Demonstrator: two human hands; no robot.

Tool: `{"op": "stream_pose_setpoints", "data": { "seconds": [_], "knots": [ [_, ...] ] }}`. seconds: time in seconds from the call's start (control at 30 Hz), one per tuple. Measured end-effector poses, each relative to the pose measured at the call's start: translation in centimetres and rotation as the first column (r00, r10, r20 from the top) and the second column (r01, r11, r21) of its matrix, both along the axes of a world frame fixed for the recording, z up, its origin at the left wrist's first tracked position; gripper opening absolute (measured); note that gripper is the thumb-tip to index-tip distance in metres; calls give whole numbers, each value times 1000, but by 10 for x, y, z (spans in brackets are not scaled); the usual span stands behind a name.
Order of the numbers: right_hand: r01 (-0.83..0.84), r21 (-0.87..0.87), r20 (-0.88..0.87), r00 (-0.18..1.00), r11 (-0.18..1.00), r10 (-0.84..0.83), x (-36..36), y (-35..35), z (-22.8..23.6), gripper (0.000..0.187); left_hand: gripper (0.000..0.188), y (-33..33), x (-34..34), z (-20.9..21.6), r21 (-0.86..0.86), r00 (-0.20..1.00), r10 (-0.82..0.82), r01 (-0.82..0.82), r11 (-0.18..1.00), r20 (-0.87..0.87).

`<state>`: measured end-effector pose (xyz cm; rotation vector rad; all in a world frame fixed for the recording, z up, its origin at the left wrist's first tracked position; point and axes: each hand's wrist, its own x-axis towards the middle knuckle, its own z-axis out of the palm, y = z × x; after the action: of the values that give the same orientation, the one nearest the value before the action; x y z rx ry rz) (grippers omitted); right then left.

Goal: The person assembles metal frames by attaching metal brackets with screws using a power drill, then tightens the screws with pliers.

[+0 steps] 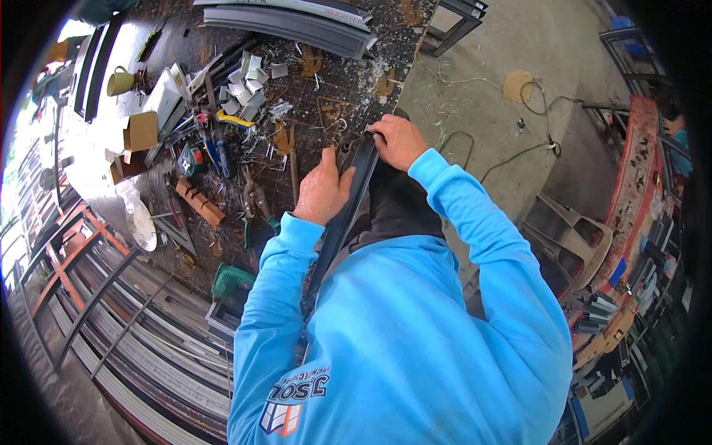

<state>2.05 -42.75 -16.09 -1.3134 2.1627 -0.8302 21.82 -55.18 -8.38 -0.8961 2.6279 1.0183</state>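
A long dark grey metal profile point(350, 194) slants along the workbench's edge, close in front of my body. My left hand point(323, 187) grips its left side, thumb and forefinger pointing toward the far end. At that far end my right hand point(399, 141) is closed, its fingers curled and the fingertips pinched together. What they pinch is too small to make out. The lower part of the profile runs down beside my left sleeve and is partly hidden by it.
The dark workbench point(297, 89) carries cut white pieces point(245, 85), yellow-handled pliers point(236, 119), blue-handled pliers point(215, 152), a wooden block point(200, 203) and a cardboard box point(139, 132). Long grey profiles point(289, 28) lie at its back. A green power tool point(231, 282) sits near its front. Cables point(545, 141) trail across the floor.
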Motion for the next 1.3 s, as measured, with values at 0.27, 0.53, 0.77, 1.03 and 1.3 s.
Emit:
{"op": "stream_pose_setpoints", "data": {
  "seconds": [0.27,0.53,0.77,1.03,1.3],
  "knots": [
    [-36,10,16,999,999,36,-5,1,-1,21,45,11,-15,-4,-41,999,-32,33,999,41],
    [-63,-30,89,994,998,66,-11,3,-7,22,40,12,-8,-2,-159,994,-100,106,982,44],
    [-24,1,184,983,1000,24,-12,1,-7,20,52,12,5,-29,53,993,89,-94,994,82],
    [40,112,87,995,993,-50,-10,-2,-10,18,46,-8,2,14,-98,837,-266,352,931,479],
    [124,18,141,982,992,-125,0,7,-12,20,62,15,10,-27,31,997,-57,55,998,42]
  ]
}}
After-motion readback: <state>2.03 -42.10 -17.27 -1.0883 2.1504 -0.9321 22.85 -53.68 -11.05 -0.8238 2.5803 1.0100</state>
